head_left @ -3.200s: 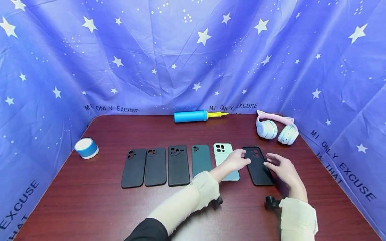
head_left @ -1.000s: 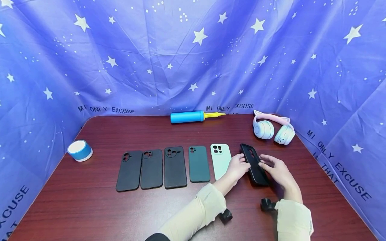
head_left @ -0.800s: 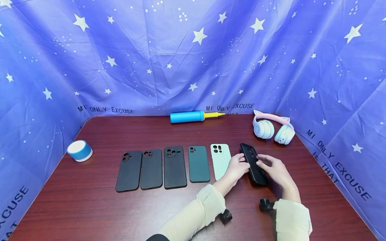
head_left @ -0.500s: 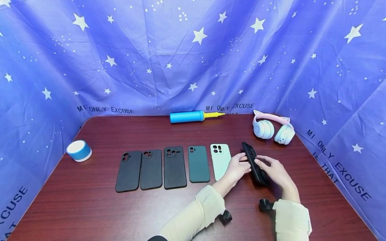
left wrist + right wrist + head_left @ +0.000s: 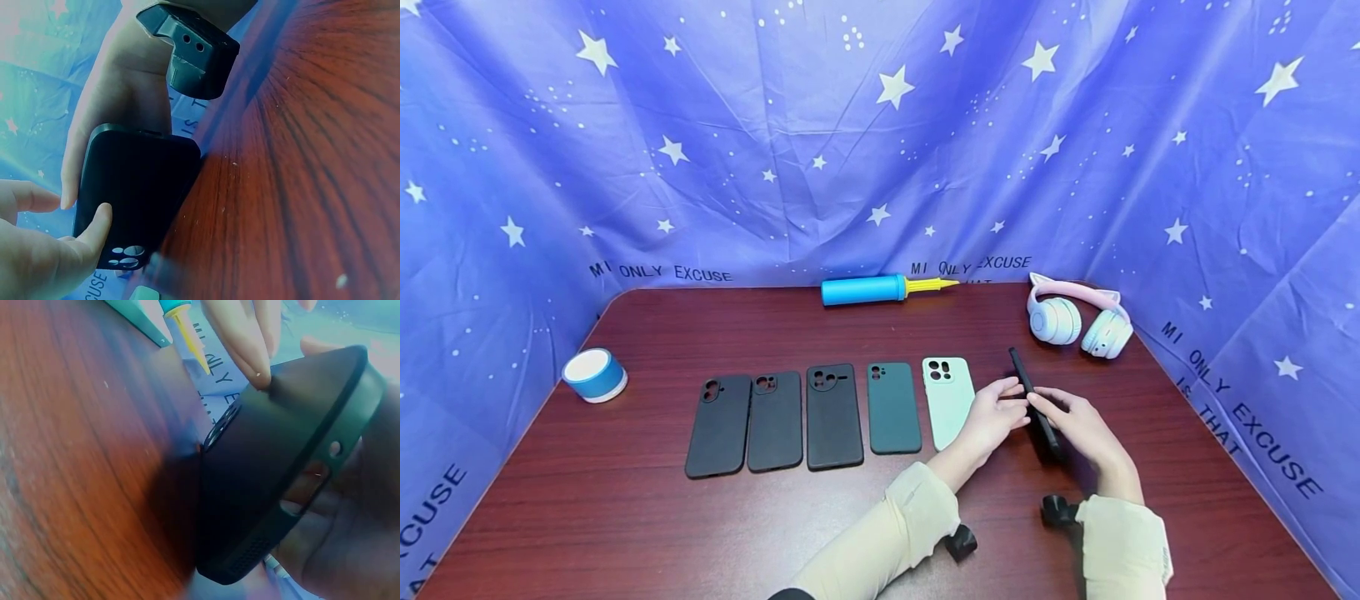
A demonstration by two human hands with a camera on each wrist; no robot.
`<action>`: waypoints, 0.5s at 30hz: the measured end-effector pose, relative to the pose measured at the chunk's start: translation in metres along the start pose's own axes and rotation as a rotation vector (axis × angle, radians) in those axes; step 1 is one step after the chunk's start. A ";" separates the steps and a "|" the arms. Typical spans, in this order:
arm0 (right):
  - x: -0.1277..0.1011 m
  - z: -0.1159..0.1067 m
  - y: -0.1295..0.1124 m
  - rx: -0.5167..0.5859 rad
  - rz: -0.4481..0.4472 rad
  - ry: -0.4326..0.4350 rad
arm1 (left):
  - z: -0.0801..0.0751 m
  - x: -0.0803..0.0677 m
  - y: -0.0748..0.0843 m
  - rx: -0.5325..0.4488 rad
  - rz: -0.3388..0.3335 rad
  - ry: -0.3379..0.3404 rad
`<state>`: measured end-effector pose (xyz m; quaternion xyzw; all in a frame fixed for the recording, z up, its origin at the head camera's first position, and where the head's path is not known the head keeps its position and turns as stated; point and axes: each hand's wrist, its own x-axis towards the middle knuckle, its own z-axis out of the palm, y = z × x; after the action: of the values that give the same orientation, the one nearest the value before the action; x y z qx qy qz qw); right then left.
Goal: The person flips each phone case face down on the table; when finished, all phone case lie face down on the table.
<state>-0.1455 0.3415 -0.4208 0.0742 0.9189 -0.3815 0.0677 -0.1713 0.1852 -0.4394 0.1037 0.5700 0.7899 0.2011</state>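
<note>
You see a dark reddish-brown wood-grain table (image 5: 625, 517). Row at frame centre: three black cases (image 5: 775, 417), one dark green case (image 5: 892, 407), one pale mint case (image 5: 946, 398). Your hands hold a black case (image 5: 1033, 408). Upper centre: blue pump (image 5: 863, 289) with yellow nozzle. Upper right: white headphones (image 5: 1075, 321), pink band. Left: blue-and-white speaker (image 5: 593, 375). Backdrop (image 5: 775, 125) is blue-violet with white stars, dark lettering.

We count four black soft phone cases (image 5: 833, 414), one dark green case (image 5: 893, 407), one pale mint case (image 5: 947, 400), one blue-and-yellow hand pump (image 5: 880, 288), one pink-and-white headphone set (image 5: 1078, 317), one blue-and-white round speaker (image 5: 594, 375).
</note>
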 end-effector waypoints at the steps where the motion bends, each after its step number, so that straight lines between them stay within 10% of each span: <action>1: 0.000 0.000 0.000 0.010 -0.005 0.008 | 0.000 0.000 0.000 0.004 0.001 0.000; 15: 0.001 0.000 0.004 0.355 -0.029 0.011 | 0.000 0.000 -0.001 0.082 -0.112 0.056</action>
<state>-0.1456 0.3444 -0.4235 0.0737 0.8383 -0.5384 0.0430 -0.1710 0.1851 -0.4409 0.0576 0.6121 0.7560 0.2246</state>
